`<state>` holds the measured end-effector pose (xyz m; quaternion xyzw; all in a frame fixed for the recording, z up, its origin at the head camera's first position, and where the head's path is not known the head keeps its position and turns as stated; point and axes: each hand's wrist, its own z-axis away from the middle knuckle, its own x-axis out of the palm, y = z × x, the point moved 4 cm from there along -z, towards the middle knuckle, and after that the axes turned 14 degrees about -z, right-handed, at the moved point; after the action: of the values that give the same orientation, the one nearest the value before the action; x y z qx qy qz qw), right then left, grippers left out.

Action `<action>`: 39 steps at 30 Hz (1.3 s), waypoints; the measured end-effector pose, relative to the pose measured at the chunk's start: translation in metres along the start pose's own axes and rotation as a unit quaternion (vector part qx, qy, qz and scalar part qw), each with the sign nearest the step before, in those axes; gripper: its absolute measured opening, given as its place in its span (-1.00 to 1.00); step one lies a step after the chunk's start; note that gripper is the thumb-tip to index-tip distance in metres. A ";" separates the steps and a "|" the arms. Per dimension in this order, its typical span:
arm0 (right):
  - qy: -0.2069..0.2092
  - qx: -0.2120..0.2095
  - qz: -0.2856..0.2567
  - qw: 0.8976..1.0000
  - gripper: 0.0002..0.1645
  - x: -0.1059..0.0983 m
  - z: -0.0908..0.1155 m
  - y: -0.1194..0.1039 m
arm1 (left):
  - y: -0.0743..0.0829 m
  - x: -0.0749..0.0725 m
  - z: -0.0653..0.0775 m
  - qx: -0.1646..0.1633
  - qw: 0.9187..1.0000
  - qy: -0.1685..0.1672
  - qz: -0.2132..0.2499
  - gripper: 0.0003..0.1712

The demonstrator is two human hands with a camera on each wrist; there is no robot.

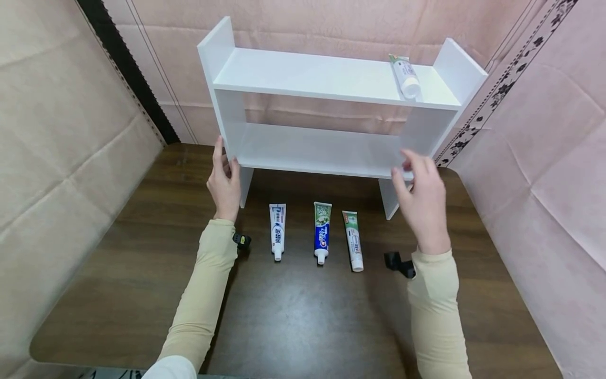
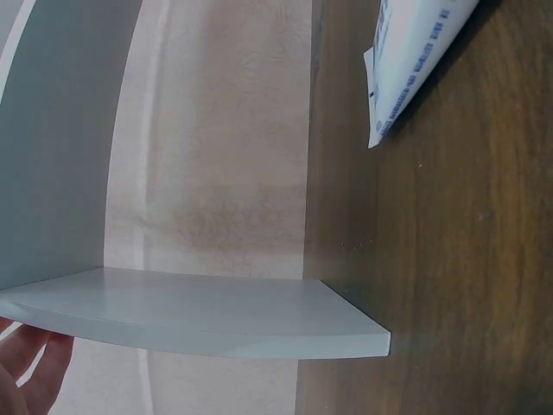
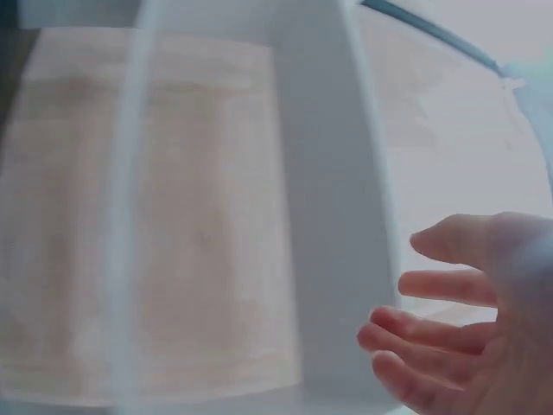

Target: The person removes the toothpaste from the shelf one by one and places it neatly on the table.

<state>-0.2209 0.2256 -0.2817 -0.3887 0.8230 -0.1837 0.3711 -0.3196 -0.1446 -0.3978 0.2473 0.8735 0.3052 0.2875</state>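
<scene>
A white two-tier shelf (image 1: 322, 152) stands on the table. My left hand (image 1: 224, 188) is at its left side panel (image 1: 229, 113), fingertips touching the outer face; the left wrist view catches the fingers (image 2: 43, 367) beside the panel. My right hand (image 1: 423, 197) is in front of the shelf's lower right, fingers spread and holding nothing. One toothpaste tube (image 1: 405, 78) lies on the upper board at the right. On the table below lie a white-and-blue toothpaste tube (image 1: 278, 229), a green-and-blue one (image 1: 322, 231) and a slimmer green-and-white one (image 1: 353, 242).
The brown wooden table (image 1: 293, 321) has rounded corners. Pale pink cloth (image 1: 544, 173) hangs on the right, more cloth (image 1: 331, 26) behind the shelf, and a cream sheet (image 1: 61, 147) on the left. A black strip (image 1: 137, 79) runs down the back left corner.
</scene>
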 end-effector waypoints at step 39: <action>0.105 0.009 0.049 0.993 -0.68 -0.007 -0.105 -0.025 | 0.001 -0.002 0.001 -0.005 1.000 0.006 -0.001 -0.40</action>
<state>-0.2849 0.2167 -0.1945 -0.3231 0.8738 -0.2125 0.2947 -0.3166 -0.1446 -0.3971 0.2435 0.8739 0.3108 0.2836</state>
